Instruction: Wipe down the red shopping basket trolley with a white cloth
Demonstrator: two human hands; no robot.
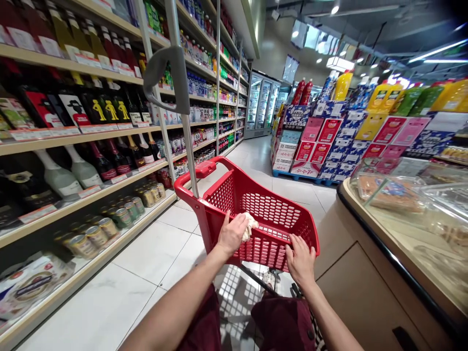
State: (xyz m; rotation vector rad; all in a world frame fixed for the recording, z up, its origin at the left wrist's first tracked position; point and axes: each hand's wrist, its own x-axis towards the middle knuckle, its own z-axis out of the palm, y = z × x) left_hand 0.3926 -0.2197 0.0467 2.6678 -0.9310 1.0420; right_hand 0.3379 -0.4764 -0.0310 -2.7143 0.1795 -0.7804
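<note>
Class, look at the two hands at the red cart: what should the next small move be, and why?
Probably slide the pale cloth along the red cart's near side toward the right hand: the left hand has the cloth at that side, the right hand rests farther along it, and the stretch between them lies uncovered.
</note>
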